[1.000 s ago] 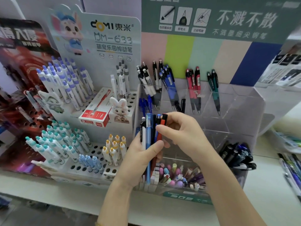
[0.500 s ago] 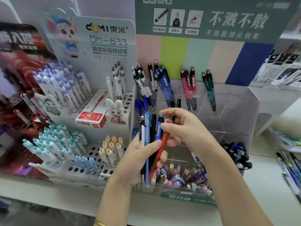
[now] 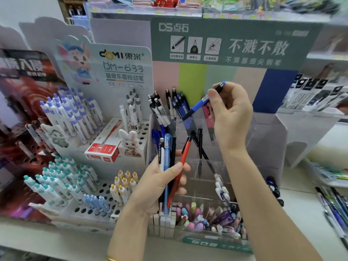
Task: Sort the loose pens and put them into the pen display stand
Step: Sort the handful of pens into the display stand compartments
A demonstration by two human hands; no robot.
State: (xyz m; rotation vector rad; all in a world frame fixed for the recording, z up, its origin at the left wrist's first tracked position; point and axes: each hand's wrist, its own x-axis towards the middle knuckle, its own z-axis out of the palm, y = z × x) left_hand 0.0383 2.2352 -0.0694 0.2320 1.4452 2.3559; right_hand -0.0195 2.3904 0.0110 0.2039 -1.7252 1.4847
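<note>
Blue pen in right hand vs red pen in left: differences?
The blue pen is pinched alone by the right hand; the red pen sits bundled with others in the left hand. The blue pen slants, tip down-left; the red pen stands near upright, lower. Both are held, neither in the stand.

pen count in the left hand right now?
4, side by side in the left hand: white pen with black clip, translucent light-blue pen, black pen, then red pen angled rightward. Others may be hidden behind.
</note>
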